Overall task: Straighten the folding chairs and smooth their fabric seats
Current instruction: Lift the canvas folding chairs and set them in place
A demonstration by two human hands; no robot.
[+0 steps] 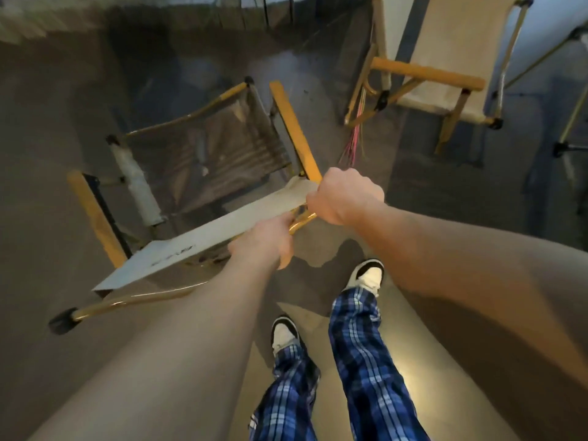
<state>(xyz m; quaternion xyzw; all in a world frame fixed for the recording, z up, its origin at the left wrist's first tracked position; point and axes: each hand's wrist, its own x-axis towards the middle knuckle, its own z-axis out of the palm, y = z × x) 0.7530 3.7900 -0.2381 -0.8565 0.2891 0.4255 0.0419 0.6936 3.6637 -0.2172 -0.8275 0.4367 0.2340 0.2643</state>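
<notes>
We clench our right hand (345, 196) around the pale backrest strip (203, 233) at its end, our left hand (265, 245) grasping the chair's (194, 160) yellow tube beneath. The chair tilts on the floor (47, 192); a second chair (445, 68) stands well apart, bare floor between.
</notes>
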